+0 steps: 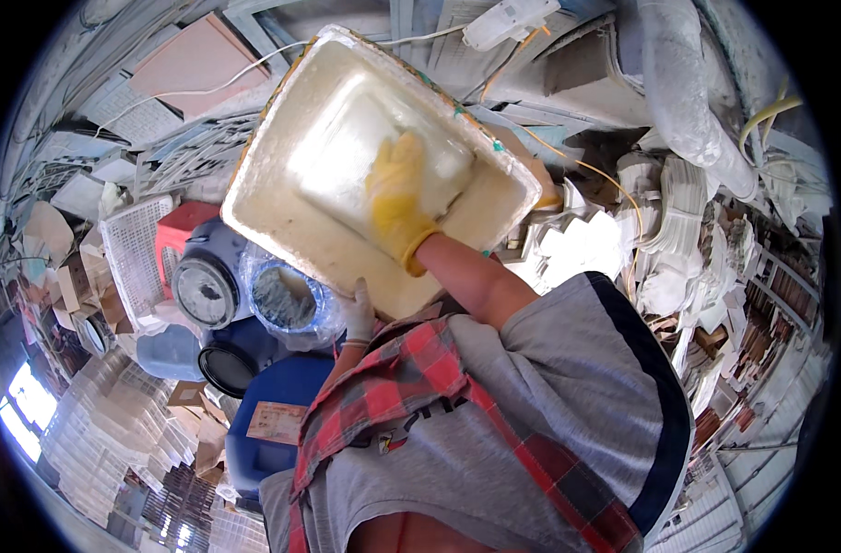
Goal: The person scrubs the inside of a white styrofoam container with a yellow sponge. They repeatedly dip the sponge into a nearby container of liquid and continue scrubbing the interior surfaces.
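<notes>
Right grip [399, 195] reaches into tub [271, 210] near labelled blue drum [282, 387]

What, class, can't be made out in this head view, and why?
Head view:
Skin of the right hand: covered by yellow glove.
Left hand: finger grip too small to tell.
Cream tub: near edge partly hidden by right arm, grey shirt.
Blue barrel: right side hidden by checked cloth.

And here's the rectangular foam box [323, 244], mouth open, cream walls stained, whitish rim rough, sitting askew at upper centre, pale bottom catching bright glare.
</notes>
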Tool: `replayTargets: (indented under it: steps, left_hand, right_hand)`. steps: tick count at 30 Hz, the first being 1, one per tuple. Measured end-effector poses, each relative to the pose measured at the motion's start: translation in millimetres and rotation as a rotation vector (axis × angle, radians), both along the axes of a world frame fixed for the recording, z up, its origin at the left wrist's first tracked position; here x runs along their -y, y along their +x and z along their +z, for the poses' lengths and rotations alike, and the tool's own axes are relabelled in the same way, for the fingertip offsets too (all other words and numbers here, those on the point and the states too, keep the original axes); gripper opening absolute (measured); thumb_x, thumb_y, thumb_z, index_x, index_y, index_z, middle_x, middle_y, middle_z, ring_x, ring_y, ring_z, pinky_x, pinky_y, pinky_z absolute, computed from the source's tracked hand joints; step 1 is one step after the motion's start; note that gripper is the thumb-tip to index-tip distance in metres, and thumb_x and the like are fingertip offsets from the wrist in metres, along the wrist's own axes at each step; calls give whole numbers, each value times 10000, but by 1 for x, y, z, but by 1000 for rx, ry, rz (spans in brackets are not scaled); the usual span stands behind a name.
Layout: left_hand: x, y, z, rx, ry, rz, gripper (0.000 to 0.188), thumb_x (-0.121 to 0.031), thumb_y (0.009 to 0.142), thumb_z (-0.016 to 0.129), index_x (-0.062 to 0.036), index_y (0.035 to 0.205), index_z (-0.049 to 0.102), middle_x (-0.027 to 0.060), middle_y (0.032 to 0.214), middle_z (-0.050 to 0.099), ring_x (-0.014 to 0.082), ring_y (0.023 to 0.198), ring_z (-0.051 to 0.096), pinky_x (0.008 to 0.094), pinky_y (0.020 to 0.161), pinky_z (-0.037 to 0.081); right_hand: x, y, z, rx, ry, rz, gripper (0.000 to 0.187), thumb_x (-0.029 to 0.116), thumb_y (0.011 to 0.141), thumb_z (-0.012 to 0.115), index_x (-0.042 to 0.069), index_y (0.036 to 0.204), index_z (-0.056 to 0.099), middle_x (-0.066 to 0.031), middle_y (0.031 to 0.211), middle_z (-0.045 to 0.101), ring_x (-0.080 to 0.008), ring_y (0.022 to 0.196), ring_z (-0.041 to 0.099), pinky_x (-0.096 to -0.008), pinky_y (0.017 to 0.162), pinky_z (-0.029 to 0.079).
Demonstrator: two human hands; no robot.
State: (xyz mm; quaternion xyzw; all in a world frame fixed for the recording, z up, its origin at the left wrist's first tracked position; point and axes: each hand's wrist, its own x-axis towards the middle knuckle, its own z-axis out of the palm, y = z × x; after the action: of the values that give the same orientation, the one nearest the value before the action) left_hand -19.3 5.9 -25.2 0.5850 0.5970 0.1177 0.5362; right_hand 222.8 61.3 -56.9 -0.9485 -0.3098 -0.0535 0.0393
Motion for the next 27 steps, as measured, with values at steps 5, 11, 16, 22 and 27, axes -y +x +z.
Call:
replayTargets:
  steps: [5,11,16,22,27]
  left_hand:
    - [-1,8,15,66,-69,41,822,-310,906,648,72,1461,176,254,1380,453,329,1216,510,382,1010,420]
    - [-2,9,16,50,-48,36,789,-287,908,648,69,1449,197,248,1353,480,305,1212,516,371,1007,423]
    - [-3,7,7,117,-85,51,788,-285,910,648,69,1448,193,235,1345,487,291,1199,521,360,1014,416]
    - [-5,16,17,129,-81,82,768,-265,914,648,70,1444,205,217,1344,488,281,1181,523,355,1014,412]
    - [-7,16,19,85,-132,31,766,-244,920,640,70,1454,191,215,1357,475,278,1193,512,354,1013,413]
  right_hand:
    - [14,78,-18,-599,148,-192,396,295,865,568,55,1178,607,-209,1192,618,-364,1158,544,-431,1000,411]
    - [18,67,-37,-647,86,137,297,284,880,553,75,1052,675,-201,1096,658,-369,1033,613,-430,903,484]
    - [6,5,-36,-473,31,145,237,119,828,537,57,998,690,-160,1002,679,-331,959,648,-432,859,499]
    - [22,100,-55,-299,-102,-72,329,301,818,653,60,1041,678,-151,1083,673,-328,1026,635,-435,876,499]
    - [29,102,-75,-325,-103,8,325,302,791,671,58,1005,674,-144,1011,676,-334,1014,628,-429,888,485]
